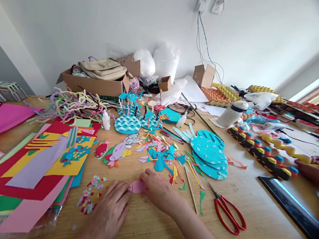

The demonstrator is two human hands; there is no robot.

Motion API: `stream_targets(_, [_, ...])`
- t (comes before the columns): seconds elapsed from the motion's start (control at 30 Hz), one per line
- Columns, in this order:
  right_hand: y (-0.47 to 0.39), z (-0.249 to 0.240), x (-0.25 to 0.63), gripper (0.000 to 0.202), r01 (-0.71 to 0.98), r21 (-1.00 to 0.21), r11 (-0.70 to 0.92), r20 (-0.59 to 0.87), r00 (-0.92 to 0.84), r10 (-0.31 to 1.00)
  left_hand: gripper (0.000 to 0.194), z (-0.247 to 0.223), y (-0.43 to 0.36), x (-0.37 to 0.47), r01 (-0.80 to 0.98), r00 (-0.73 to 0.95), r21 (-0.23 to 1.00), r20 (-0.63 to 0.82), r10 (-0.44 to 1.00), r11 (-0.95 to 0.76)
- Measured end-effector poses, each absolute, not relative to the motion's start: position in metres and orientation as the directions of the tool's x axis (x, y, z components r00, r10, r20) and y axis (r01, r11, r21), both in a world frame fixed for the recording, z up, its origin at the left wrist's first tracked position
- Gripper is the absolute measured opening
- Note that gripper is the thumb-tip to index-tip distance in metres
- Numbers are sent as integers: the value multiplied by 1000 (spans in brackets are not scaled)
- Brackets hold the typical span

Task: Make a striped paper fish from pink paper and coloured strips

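A small pink paper fish [137, 186] with drawn lines at its head end lies between my hands, low over the table. My left hand [109, 210] rests flat with stretched fingers, its fingertips touching the fish's left end. Curled fingers of my right hand [159, 190] close on the right end and cover it. Tiny coloured paper bits [89, 197] are scattered left of my left hand. Beyond my hands are cut paper fish, among them a lilac fish [120, 150], and a heap of blue paper scraps [160, 158]. Red-handled scissors [229, 213] lie to the right, blades parted slightly.
Coloured paper sheets [40, 176] are stacked at left, with pipe cleaners [74, 104] behind. Glue bottles [106, 120], blue discs [209, 153] and a wooden stick [191, 191] lie around. At right are a tablet [291, 205], a white cup [232, 113] and another person's hand [315, 170].
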State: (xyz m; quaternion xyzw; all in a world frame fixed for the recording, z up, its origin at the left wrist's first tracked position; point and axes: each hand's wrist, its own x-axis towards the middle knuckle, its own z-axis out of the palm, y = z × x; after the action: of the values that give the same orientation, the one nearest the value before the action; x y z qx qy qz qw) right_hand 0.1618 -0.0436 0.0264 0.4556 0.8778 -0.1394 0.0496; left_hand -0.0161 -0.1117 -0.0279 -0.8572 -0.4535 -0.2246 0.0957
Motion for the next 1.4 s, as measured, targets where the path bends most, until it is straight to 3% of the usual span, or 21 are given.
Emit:
stream_targets(0.27, [-41,38,167,20,796,-251,550,-219,-601,769,32,-28,-113,-15,816,493,48,461,738,-576])
stream_targets(0.43, [-34,44,189,24,847,-286,447,-216,-512,831,31,-28,-110,-18,804,507,37,479,717,-593])
stream_targets(0.73, [-50,43,209,20,897,-245,367,-289,-429,856,32,-18,-102,-29,793,498,50,520,694,-607])
stream_targets(0.97, [-59,38,196,22,847,-252,468,-256,-525,812,41,-24,-100,-33,780,539,-5,514,667,-626])
stream_targets(1.2, [-69,31,192,40,780,-254,572,-194,-620,760,41,-50,-105,-35,774,565,32,417,712,-633])
stream_targets(1.4, [-73,27,189,42,777,-242,582,-202,-627,753,46,-49,-106,-32,789,546,39,415,728,-614])
